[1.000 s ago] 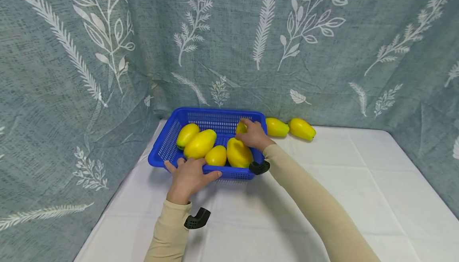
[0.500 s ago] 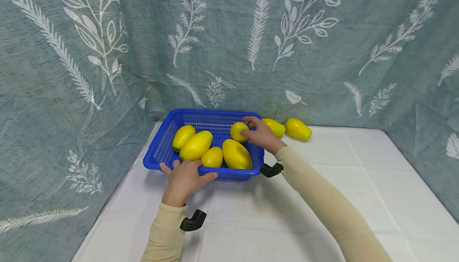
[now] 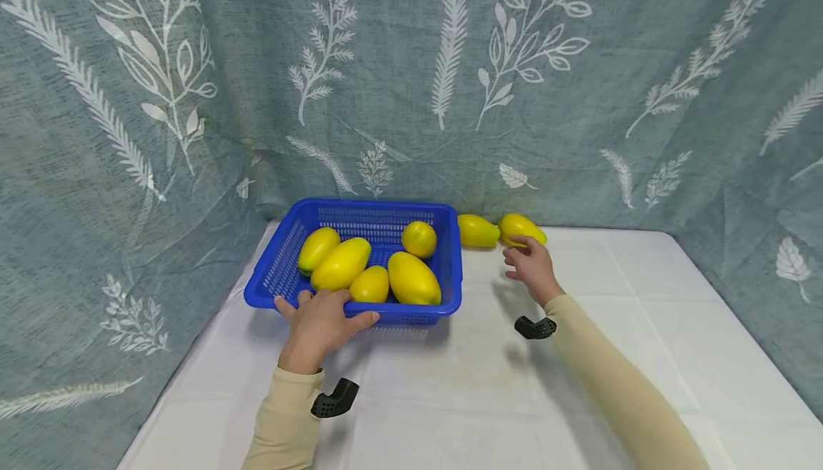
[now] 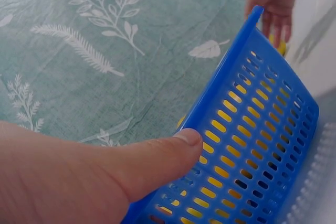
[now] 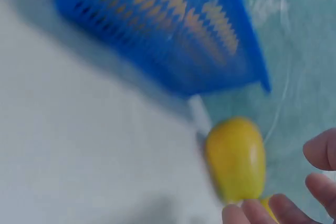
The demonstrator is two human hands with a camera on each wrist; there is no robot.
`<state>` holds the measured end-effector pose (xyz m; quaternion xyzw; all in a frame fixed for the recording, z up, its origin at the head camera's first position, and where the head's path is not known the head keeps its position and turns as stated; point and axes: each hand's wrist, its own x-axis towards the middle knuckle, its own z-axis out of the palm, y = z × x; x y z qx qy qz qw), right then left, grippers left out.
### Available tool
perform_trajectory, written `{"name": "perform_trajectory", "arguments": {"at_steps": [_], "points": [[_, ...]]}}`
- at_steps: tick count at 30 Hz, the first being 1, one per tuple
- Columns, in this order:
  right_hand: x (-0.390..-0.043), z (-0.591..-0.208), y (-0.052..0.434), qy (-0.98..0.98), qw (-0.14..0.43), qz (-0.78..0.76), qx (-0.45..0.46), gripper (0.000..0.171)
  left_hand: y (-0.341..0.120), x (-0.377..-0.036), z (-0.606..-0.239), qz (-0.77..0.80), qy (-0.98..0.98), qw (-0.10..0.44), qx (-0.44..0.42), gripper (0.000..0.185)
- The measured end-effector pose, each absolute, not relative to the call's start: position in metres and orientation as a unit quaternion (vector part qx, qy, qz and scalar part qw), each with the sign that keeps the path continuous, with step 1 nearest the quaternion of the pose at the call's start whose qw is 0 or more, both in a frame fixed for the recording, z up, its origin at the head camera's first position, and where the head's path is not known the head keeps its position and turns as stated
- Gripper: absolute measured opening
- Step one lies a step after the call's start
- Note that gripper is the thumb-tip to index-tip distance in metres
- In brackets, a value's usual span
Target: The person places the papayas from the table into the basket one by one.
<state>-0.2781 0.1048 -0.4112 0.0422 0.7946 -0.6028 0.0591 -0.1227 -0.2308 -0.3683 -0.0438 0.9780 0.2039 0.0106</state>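
Head view: left hand (image 3: pixel 319 323) gripping near rim of blue basket (image 3: pixel 450 270); right hand (image 3: pixel 531 268), fingers loosely spread, at far yellow fruit (image 3: pixel 519 228) on white table (image 3: pixel 643 313).
Left wrist: thumb (image 4: pixel 152 161) on rim.
Right wrist: relaxed fingertips (image 5: pixel 320 188) beside near yellow fruit (image 5: pixel 234 158).

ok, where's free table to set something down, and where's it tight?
Free: white table right of the right hand, and the near strip in front of the blue basket. Tight: the basket, holding five yellow fruits, and the back edge by the curtain, where two fruits on the table lie.
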Motion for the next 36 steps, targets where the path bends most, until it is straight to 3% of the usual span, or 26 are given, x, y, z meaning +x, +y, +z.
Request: {"name": "perform_trajectory", "arguments": {"at_steps": [6,18,27,36], "points": [[-0.275,-0.429,0.120,0.792,0.056,-0.603,0.072,0.052,-0.232,-0.124,-0.369,0.207,0.977,0.012,-0.048,0.049],[-0.289,-0.431,0.116,0.823,0.046,-0.566,0.020,0.050,-0.235,-0.122,-0.367,0.199,0.978,0.027,-0.061,0.055],[-0.318,-0.415,0.097,0.867,-0.008,-0.493,-0.077,0.055,-0.232,-0.121,-0.368,0.192,0.979,0.026,-0.067,0.057],[-0.341,-0.421,0.079,0.937,-0.077,-0.275,-0.201,0.054,-0.230,-0.120,-0.369,0.185,0.980,0.018,-0.065,0.056]]}}
